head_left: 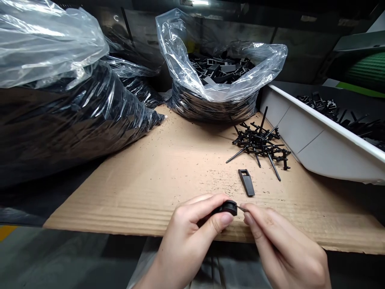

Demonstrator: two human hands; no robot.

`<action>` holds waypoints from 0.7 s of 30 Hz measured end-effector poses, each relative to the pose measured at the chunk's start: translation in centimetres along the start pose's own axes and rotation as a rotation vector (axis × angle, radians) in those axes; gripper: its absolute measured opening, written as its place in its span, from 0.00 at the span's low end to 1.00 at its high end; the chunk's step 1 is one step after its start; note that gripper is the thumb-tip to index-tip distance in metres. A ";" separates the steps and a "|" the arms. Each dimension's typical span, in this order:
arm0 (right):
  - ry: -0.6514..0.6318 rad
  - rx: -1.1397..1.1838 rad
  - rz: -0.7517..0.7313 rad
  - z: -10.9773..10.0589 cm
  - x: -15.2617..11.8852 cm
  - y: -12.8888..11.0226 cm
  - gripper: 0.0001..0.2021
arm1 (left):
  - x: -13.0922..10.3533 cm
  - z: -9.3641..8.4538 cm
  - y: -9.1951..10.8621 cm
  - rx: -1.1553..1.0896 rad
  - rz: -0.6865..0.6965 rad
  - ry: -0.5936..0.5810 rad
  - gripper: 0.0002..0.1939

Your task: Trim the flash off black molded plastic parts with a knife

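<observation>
Left grip point(192, 226) snug on a rounded black plastic part point(229, 207), right grip point(284, 237) tight on a pointed sliver point(242, 208).

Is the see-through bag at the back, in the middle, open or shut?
Open. The clear plastic bag has its top spread wide, and black plastic parts show inside.

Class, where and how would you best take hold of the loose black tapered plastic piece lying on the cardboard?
I'd probably pinch the loose black tapered plastic piece across its long edges, midway along, coming from above on the near side, where the right hand is closest. It lies flat, its windowed end pointing away, and a tangled heap of thin black plastic stems lies beyond.
</observation>
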State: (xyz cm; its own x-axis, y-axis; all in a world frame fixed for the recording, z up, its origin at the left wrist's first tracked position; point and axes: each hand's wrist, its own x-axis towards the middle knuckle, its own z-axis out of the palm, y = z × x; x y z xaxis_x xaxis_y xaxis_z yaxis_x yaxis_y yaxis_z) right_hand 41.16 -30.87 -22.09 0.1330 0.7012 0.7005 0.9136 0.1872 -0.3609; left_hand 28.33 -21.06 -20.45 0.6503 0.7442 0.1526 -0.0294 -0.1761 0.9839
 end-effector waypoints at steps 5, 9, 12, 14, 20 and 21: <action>-0.229 0.187 0.191 -0.9 1.0 -0.3 0.06 | -0.1 -0.3 -0.1 0.055 0.063 -0.069 0.08; -0.431 0.362 0.432 -1.5 1.9 -1.0 0.10 | -0.1 -0.5 -0.3 0.079 0.110 -0.137 0.07; -0.430 0.430 0.484 -1.5 2.1 -1.2 0.10 | -0.1 -0.6 -0.4 0.086 0.127 -0.125 0.07; -0.483 0.486 0.545 -1.5 2.1 -0.8 0.12 | -0.1 -0.7 -0.3 0.077 0.131 -0.131 0.07; -0.991 1.097 0.930 -2.4 2.8 1.0 0.15 | 0.0 -0.7 0.0 0.031 0.152 -0.151 0.12; -1.001 1.123 0.965 -2.6 2.9 0.9 0.16 | 0.1 -0.7 0.0 0.040 0.160 -0.130 0.13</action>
State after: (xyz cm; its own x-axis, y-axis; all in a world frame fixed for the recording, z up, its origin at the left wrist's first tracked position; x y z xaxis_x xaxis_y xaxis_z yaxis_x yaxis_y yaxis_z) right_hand 43.36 -30.45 -18.82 -0.2421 0.8641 -0.4413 -0.0699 -0.4692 -0.8803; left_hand 27.87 -20.57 -20.40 0.7321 0.6159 0.2912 -0.1117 -0.3131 0.9431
